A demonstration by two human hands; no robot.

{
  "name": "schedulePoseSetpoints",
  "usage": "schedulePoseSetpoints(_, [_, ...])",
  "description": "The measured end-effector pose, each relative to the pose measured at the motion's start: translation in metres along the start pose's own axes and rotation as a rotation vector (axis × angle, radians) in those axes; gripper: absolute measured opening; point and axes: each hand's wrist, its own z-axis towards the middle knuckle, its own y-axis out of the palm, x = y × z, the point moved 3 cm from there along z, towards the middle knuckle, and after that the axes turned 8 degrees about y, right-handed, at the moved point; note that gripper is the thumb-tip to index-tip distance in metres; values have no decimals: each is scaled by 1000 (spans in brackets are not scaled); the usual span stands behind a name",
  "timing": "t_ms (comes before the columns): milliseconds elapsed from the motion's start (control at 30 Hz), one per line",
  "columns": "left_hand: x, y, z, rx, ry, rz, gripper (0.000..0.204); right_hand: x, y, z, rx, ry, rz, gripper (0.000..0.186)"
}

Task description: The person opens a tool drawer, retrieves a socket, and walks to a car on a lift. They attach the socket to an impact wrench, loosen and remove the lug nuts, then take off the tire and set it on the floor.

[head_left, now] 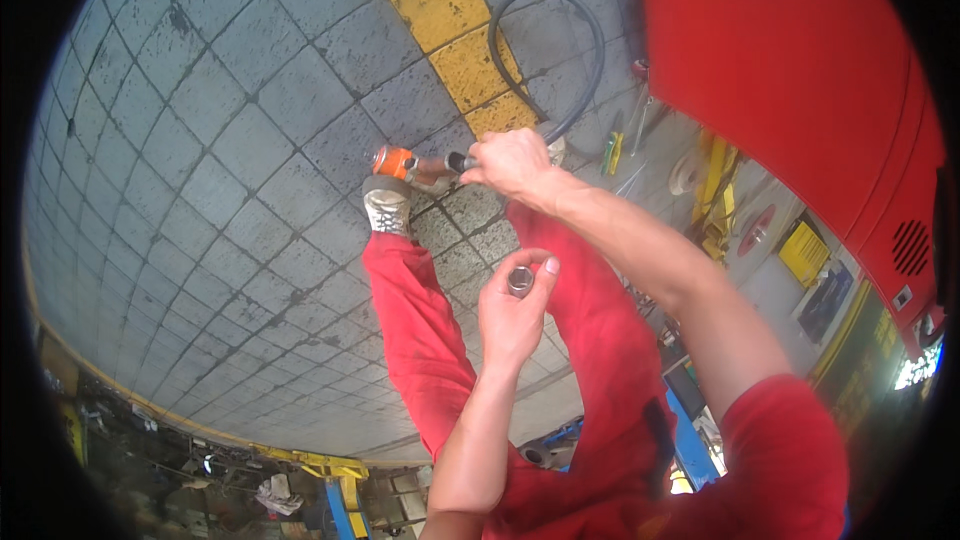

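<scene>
My right hand (512, 162) is wrapped round the dark handle end of an orange air impact wrench (396, 162). Its orange body points left, above my shoe (388, 208). From the grip a dark air hose (601, 50) runs off and loops on the floor. Closer to me, my left hand (513, 312) is closed round a metal socket (520, 281), whose round open end faces up between thumb and fingers. The two hands are apart, and the socket is not on the wrench.
A red vehicle panel (790, 70) stands at the upper right. Yellow-handled tools (613, 152) lie on the floor below it, near a yellow metal frame (714, 190). Grey tiles (240, 130) with a yellow stripe (440, 0) cover the floor. Clutter (280, 493) lies behind, at lower left.
</scene>
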Motion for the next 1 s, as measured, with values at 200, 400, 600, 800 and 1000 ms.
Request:
schedulePoseSetpoints(200, [23, -18, -4, 139, 34, -197, 21, -12, 17, -16, -87, 208, 161, 32])
schedulePoseSetpoints(400, [17, -9, 3, 89, 68, -167, 22, -2, 18, -17, -49, 297, 319, 36])
schedulePoseSetpoints(600, [-12, -22, 13, 222, 48, -60, 22, 61, -19, -2, -110, 163, -3, 38])
schedulePoseSetpoints(800, [-18, -21, 2, 157, 58, -91, 22, 97, -20, 11, 267, 24, -291, 51])
schedulePoseSetpoints(1000, [-23, -30, 0, 176, 62, -95, 20, 36, 54, 77, 624, -270, -136, 41])
